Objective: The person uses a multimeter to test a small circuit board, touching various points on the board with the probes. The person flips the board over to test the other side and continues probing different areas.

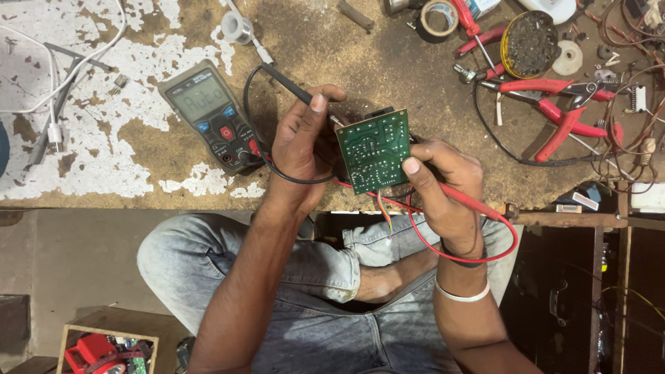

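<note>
A small green circuit board (375, 150) is held upright over the front edge of the worn workbench (138, 159), solder side toward me. My left hand (303, 145) grips a black test probe (291, 84) and touches its tip to the board's upper left edge. My right hand (443, 183) holds a red test probe (460, 197) against the board's right side, thumb pressed on the board. Black and red leads run to a grey digital multimeter (211, 114) lying to the left, its display lit.
Red-handled pliers and cutters (554, 111), a round tin of dark paste (530, 43), a tape roll (440, 17) and tangled wires crowd the bench's right. White cables (52, 104) lie at left. A wooden box with a red tool (104, 350) sits on the floor.
</note>
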